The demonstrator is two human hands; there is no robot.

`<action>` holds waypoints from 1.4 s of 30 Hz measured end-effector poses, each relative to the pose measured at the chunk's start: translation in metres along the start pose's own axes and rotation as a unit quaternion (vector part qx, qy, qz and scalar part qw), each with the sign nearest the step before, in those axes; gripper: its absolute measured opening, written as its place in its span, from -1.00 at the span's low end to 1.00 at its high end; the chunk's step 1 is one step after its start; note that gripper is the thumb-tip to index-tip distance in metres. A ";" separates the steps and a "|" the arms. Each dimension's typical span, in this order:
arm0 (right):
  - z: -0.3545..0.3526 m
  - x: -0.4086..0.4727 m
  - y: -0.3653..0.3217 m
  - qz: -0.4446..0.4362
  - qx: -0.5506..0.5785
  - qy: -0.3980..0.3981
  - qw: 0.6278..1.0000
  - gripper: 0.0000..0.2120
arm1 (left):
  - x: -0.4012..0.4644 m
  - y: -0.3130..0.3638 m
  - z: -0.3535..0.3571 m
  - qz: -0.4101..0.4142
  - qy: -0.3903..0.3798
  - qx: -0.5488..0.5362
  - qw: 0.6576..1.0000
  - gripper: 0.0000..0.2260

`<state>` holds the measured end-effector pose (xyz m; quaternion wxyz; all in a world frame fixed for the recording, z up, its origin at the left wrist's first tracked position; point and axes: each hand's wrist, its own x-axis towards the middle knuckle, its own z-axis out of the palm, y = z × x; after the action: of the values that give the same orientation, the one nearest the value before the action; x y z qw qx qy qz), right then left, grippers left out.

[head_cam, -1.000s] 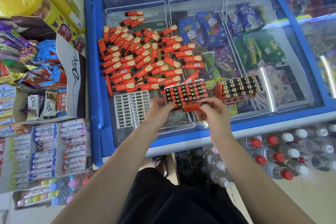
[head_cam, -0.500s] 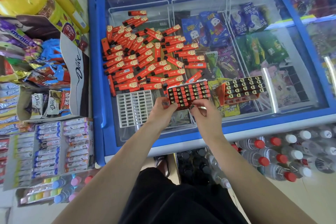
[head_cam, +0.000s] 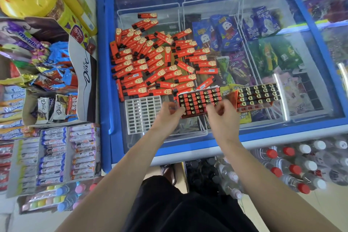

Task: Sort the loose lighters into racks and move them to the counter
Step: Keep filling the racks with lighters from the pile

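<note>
Many loose red lighters (head_cam: 156, 58) lie in a heap on the freezer's glass lid (head_cam: 310, 73). Just in front of the heap lies a filled rack (head_cam: 199, 98) of red lighters. My left hand (head_cam: 169, 117) pinches its near left corner. My right hand (head_cam: 221, 117) rests its fingertips on the rack's near row and holds nothing. A second filled rack (head_cam: 258, 95) lies to the right of it. An empty white rack (head_cam: 142, 113) lies to the left, beside my left hand.
The blue-framed freezer (head_cam: 105, 62) holds ice-cream packs under the glass. Candy and chocolate displays (head_cam: 54, 100) crowd the left side. Bottled water (head_cam: 293, 165) is stacked on the floor at the lower right, below the freezer's front edge.
A second ago my right hand held a single red lighter at the rack's near edge. That lighter has gone into the rack, and the hand now holds nothing.
</note>
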<state>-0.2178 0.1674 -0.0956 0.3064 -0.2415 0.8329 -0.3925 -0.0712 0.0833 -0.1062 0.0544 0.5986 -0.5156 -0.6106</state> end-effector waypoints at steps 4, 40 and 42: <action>0.011 0.017 -0.035 -0.217 -0.113 -0.019 0.969 -0.88 | 0.007 0.008 -0.039 0.019 0.048 0.005 0.999 -0.74; 0.119 0.051 -0.081 -0.276 -0.710 -0.202 0.615 -0.66 | 0.165 0.057 -0.209 0.083 0.142 0.535 0.828 -0.60; 0.117 0.052 -0.081 -0.281 -0.700 -0.200 0.625 -0.57 | 0.166 0.058 -0.208 0.093 0.156 0.527 0.831 -0.64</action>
<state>-0.1594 0.0281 -0.1065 0.0785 -0.6781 0.6663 0.3001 0.0150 -0.1746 -0.1262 -0.1327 0.5728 -0.7971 -0.1372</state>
